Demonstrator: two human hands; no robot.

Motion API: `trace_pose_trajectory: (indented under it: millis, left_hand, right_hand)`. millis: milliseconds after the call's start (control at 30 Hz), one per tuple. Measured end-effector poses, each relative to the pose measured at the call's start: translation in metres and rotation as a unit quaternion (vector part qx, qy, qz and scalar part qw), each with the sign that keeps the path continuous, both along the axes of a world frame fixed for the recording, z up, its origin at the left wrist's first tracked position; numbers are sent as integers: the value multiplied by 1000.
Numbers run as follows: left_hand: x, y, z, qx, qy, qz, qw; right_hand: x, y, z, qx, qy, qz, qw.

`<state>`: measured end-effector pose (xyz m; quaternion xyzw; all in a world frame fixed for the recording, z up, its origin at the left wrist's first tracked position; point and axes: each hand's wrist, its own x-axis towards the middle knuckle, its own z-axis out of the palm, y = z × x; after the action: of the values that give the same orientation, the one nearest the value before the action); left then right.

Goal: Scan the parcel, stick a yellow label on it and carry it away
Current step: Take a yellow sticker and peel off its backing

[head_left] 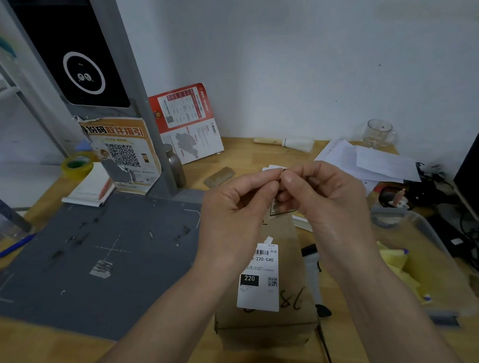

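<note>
The parcel (pixel 268 295), a brown cardboard box bearing a white shipping label (pixel 261 277), lay on the wooden table (pixel 157 357) just right of the grey scanning mat (pixel 93 255). Above it a small label (pixel 274 169) was pinched between both hands, apparently being peeled from its backing; its colour could not be told. The peel was best started at one corner and drawn slowly, so that the sticker would not curl onto itself. The left hand (pixel 236 198) and the right hand (pixel 327 198) were closed to fingertip pinches, thumbs against forefingers, touching each other.
</note>
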<state>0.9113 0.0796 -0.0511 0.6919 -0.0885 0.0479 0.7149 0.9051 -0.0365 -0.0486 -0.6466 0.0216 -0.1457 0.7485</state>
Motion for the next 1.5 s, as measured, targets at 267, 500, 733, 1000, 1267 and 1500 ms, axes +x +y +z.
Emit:
trace_pose_trajectory:
  millis: [267, 500, 733, 1000, 1267, 1500]
  left_hand:
    - [1, 0, 1, 4, 17, 12, 1000]
    - [1, 0, 2, 17, 16, -1, 1000]
    - [2, -1, 1, 3, 35, 3, 999]
    - [3, 0, -1, -2, 37, 5, 999]
    - [4, 1, -2, 3, 32, 5, 999]
    - [6, 2, -4, 2, 32, 2, 999]
  right_hand:
    - [1, -1, -1, 14, -9, 0, 1000]
    - [0, -2, -1, 13, -7, 1, 1000]
    - [0, -2, -1, 17, -6, 6, 1000]
    - [0, -2, -2, 20, 2, 13, 1000]
    - [1, -1, -1, 25, 10, 8, 1000]
    - [3, -1, -1, 49, 9, 15, 999]
